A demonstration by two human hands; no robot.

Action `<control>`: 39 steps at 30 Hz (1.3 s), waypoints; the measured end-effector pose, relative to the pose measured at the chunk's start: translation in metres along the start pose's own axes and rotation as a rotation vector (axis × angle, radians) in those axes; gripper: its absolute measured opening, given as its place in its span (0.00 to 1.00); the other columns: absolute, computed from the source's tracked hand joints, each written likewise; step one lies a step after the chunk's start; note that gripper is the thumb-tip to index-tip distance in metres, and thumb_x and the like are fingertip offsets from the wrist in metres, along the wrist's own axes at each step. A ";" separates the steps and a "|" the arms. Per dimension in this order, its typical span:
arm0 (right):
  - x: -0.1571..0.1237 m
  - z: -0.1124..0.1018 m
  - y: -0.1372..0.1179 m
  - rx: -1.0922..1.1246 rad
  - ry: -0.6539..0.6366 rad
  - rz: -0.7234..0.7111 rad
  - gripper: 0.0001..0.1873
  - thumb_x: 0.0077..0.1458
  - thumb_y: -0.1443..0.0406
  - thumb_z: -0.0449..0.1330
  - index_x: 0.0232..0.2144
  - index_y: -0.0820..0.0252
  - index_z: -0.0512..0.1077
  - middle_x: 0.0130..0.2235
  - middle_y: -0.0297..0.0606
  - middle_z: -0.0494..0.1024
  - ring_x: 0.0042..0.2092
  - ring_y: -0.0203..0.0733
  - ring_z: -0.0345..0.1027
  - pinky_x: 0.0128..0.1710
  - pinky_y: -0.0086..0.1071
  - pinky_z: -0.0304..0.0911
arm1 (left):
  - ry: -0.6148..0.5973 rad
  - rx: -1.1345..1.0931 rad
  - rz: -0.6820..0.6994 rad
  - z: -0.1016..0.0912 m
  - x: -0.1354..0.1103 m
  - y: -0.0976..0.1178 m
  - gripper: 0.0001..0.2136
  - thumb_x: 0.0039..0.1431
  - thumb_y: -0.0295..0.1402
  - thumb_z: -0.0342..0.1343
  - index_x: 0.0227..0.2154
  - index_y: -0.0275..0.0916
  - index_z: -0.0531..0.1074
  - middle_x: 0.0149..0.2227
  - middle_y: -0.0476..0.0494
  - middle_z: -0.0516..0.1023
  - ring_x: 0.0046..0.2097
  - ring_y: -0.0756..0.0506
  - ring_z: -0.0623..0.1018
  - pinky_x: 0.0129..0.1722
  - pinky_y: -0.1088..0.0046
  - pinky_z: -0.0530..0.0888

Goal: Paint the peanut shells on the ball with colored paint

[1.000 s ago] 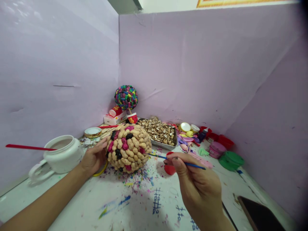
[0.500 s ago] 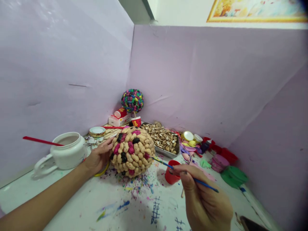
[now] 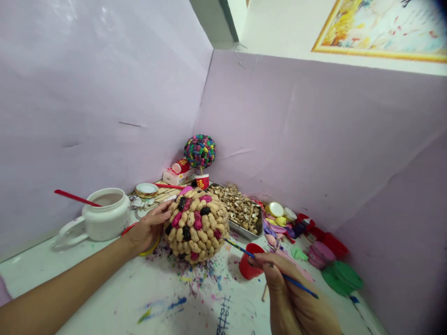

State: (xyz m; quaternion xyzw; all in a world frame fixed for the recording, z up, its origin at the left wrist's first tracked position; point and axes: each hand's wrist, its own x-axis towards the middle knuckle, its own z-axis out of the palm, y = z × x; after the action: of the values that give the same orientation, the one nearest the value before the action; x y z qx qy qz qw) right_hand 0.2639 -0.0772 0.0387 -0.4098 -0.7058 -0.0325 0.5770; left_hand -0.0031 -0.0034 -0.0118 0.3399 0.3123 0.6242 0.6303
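A ball covered in peanut shells [image 3: 197, 225], some painted pink and black, rests on the paint-spattered white table [image 3: 146, 298]. My left hand [image 3: 146, 228] cups its left side, fingers spread against the shells. My right hand [image 3: 295, 298] pinches a thin blue paintbrush [image 3: 268, 267], whose tip points at the ball's lower right. A small red cup [image 3: 249, 265] stands just behind the brush, beside my right hand.
A white jar [image 3: 104, 216] with a red stick in it stands at the left. Behind are a finished multicoloured shell ball [image 3: 199, 151], a metal tray of peanut shells [image 3: 240, 209], and paint pots and lids [image 3: 314, 246] at right. Lilac partitions [image 3: 296, 139] wall the table.
The camera has tilted up and swung, so everything sits lower and further right in view. The brush tip has drawn back slightly from the ball; my left hand still holds it.
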 end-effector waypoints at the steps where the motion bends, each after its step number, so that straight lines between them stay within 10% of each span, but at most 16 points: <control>1: -0.001 0.001 0.000 0.002 0.004 0.006 0.08 0.62 0.64 0.55 0.34 0.53 0.75 0.29 0.31 0.82 0.31 0.37 0.78 0.32 0.25 0.72 | 0.001 -0.004 -0.002 0.000 0.000 0.000 0.22 0.44 0.34 0.67 0.45 0.43 0.76 0.49 0.40 0.82 0.56 0.31 0.75 0.55 0.55 0.71; 39: 0.018 -0.004 -0.004 0.031 0.050 -0.109 0.08 0.58 0.71 0.57 0.30 0.58 0.75 0.26 0.33 0.82 0.26 0.35 0.77 0.25 0.23 0.71 | 0.192 0.022 -0.027 -0.002 0.006 0.001 0.25 0.41 0.32 0.64 0.47 0.44 0.75 0.47 0.44 0.83 0.58 0.32 0.73 0.53 0.55 0.75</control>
State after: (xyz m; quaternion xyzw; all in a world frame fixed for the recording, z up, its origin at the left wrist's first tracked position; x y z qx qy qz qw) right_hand 0.2640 -0.0725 0.0565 -0.3607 -0.7130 -0.0634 0.5979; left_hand -0.0054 0.0025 -0.0116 0.2809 0.3829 0.6418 0.6021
